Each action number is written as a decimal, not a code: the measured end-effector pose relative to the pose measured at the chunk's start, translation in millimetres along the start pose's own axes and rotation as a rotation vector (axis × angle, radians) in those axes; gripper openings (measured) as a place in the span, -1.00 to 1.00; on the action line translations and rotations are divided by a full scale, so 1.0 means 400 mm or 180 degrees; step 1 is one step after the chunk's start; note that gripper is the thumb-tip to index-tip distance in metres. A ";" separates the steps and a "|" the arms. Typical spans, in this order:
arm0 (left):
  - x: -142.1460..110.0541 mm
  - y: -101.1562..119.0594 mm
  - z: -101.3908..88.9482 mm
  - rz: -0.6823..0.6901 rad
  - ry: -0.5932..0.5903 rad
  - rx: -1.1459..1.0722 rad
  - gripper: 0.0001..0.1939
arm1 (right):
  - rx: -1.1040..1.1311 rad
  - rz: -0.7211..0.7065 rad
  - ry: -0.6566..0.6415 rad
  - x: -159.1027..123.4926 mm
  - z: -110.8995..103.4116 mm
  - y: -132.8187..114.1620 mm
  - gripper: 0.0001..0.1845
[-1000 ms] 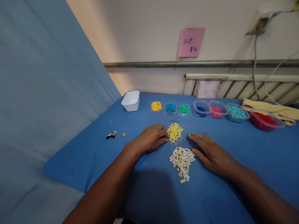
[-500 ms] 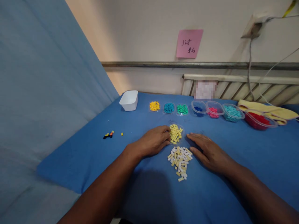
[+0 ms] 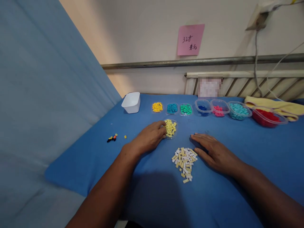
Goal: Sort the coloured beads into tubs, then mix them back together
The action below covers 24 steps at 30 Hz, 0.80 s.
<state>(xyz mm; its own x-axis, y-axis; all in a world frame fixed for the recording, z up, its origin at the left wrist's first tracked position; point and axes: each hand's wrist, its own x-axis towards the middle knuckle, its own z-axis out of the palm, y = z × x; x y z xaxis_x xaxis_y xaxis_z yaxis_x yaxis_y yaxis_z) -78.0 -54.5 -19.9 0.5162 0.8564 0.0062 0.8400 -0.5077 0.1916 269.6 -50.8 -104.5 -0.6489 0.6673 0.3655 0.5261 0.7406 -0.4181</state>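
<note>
Left hand [image 3: 152, 136], fingers curled, grips the yellow-brick dish [image 3: 170, 129] mid-table; right hand [image 3: 211, 151] lies loosely open, empty, beside the white-and-cream brick pile [image 3: 184, 162], nearer the table's front edge than the dish.

Open cloth beyond mixed pile [image 3: 184, 162]

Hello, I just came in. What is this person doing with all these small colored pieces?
The person's left hand is at the edge of a clear dish of pale yellow pieces. The right hand rests on the blue cloth, beside a loose pile of white and cream pieces. Behind them stands a row of containers with pieces sorted by color, and a white tub at the left end.
</note>
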 end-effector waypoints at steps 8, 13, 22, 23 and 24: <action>-0.039 -0.155 -0.016 -0.0389 0.0164 -0.0106 -0.81 | -0.0046 0.0054 -0.0058 -0.007 0.006 0.009 -0.42; -0.056 -0.201 -0.024 -0.0406 0.0260 -0.0267 -0.83 | -0.0050 0.0053 -0.0030 -0.012 0.010 0.013 -0.42; -0.071 -0.166 -0.042 -0.0933 0.0338 -0.0223 -0.83 | -0.0077 0.0056 0.0013 -0.012 0.007 0.012 -0.43; -0.064 -0.160 -0.045 -0.1110 0.0454 -0.0194 -0.77 | -0.0056 0.0078 0.0027 -0.010 0.008 0.013 -0.44; -0.052 -0.155 -0.049 -0.1304 0.0564 -0.0167 -0.68 | -0.0030 0.0092 0.0044 -0.009 0.010 0.013 -0.44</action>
<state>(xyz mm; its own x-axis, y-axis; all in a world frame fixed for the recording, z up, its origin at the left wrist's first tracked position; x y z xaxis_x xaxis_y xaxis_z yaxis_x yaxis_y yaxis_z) -143.9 -39.0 -12.8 0.1024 0.9910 0.0866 0.9572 -0.1218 0.2627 272.4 -49.5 -111.2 -0.6257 0.6895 0.3649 0.5498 0.7216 -0.4208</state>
